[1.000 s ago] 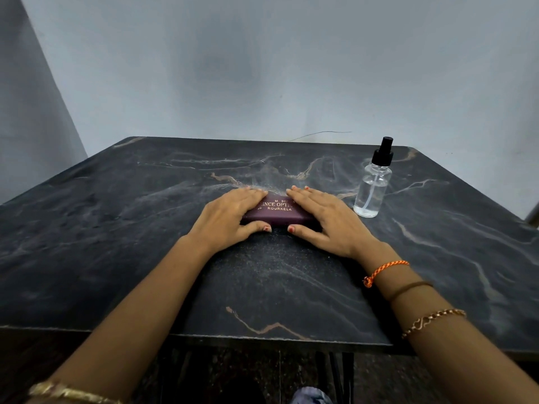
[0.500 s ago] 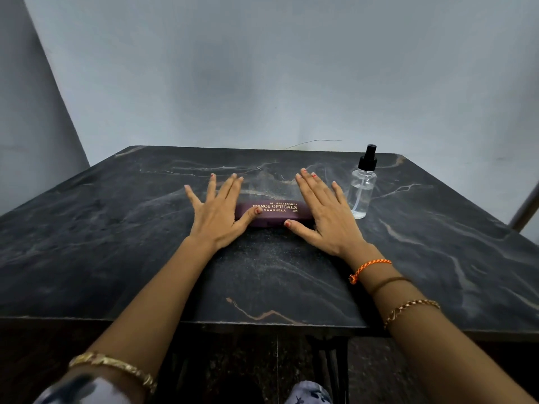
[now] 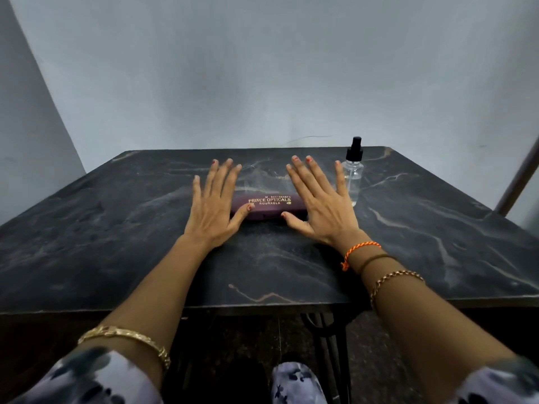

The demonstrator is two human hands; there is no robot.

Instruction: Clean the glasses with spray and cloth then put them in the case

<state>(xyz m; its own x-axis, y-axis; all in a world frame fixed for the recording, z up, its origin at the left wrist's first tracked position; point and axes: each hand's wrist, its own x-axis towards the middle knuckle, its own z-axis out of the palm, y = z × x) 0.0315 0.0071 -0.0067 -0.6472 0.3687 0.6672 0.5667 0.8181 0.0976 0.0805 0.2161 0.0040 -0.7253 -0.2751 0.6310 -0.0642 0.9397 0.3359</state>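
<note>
A closed maroon glasses case [image 3: 268, 206] with gold lettering lies flat in the middle of the dark marble table [image 3: 116, 243]. My left hand [image 3: 215, 205] is spread with straight fingers over the case's left end, its thumb tip at the case's front edge. My right hand [image 3: 318, 205] is spread the same way over the right end, thumb beside the front edge. A clear spray bottle [image 3: 353, 173] with a black nozzle stands upright just right of my right hand. No glasses or cloth are visible.
A grey wall stands directly behind the table's far edge. A slanted pole [image 3: 519, 176] rises at the right edge of view. The table's near edge runs just above my knees, with a metal frame [image 3: 326, 345] beneath it.
Both hands have lifted off the case and spread their fingers straight, moving apart to the case's ends. The camera has pulled back and tilted up, so more of my forearms shows.
</note>
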